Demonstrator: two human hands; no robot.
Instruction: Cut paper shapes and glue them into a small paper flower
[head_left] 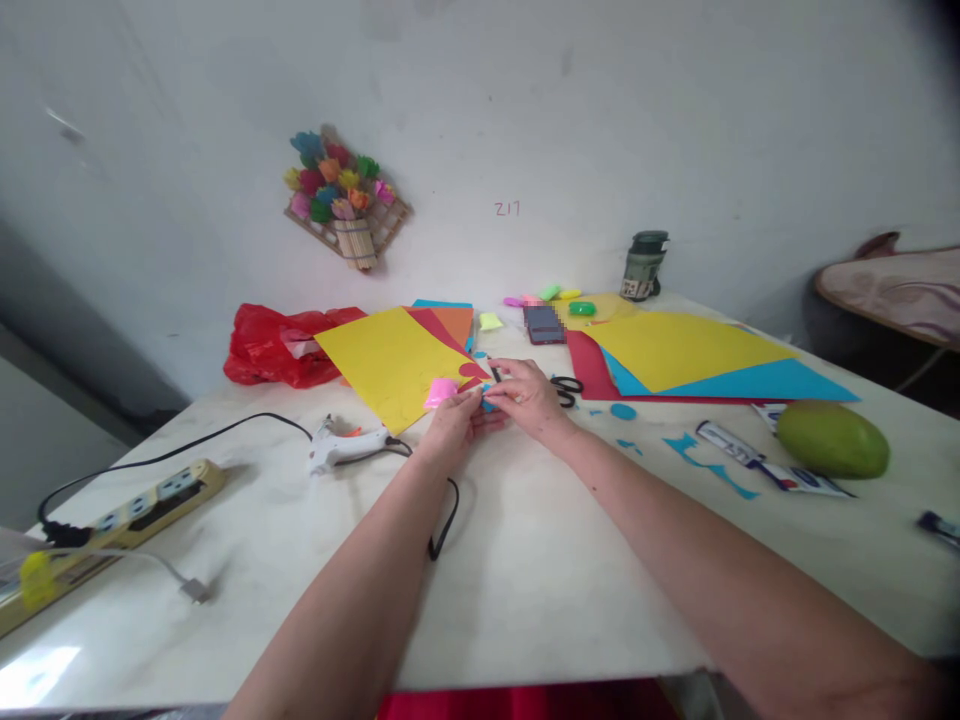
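Both hands meet over the middle of the table. My left hand [452,428] is closed on a small blue paper piece [489,397], and my right hand [534,398] pinches the same piece from the other side. Fingers hide most of its shape. A pink packet [442,391] lies just beyond my left hand, beside a red paper cutout [472,371]. Black-handled scissors [568,390] rest to the right of my right hand, partly covered by it. Farther right are a blue paper disc [623,411] and several blue scraps [709,462].
A white glue gun [349,446] and its cord lie left, near a power strip [142,515]. Coloured sheets [397,355] and a red bag [281,345] sit behind. A phone [544,324], bottle [644,266], green fruit [832,440] and tubes [772,465] stand or lie right.
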